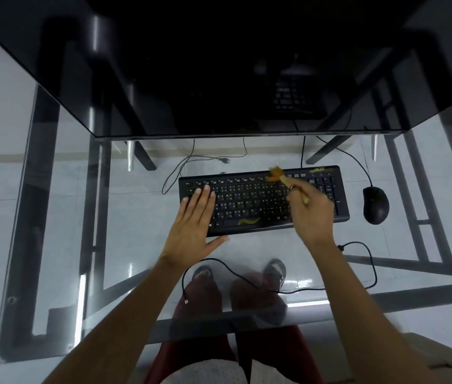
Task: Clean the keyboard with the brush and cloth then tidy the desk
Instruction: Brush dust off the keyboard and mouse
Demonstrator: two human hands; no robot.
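Below, we are looking down through a glass table (125,245) at a black keyboard (327,214) lying near its middle. Our left hand (194,217) is lying flat with straight fingers across the keyboard's left end, pinning it; its grip is open and is enclosing nothing. Our right hand (310,214) is curling its grip round the handle of a small brush (283,177), whose blurred, pale bristles are sitting over the top row of keys toward the keyboard's right half (the blur suggests a sweeping stroke, though we cannot tell its direction). We are seeing no cloth in this view.

Several hazards are presenting themselves, in our judgement. The glass is offering little friction, so if the left palm is lifting or easing its pressure, a firm stroke may be sliding the keyboard toward the mouse (376,205) beside its right end. Bristles driven too hard between keys may be levering a keycap loose. Debris flicked toward the far edge may be dropping off the table among the cables (191,162) on the floor. A loose cable (247,278) is curving across the near part of the glass, just by the right forearm, which may be snagging it. A yellowish mark (248,220) is showing near the space bar; we cannot tell what it is.
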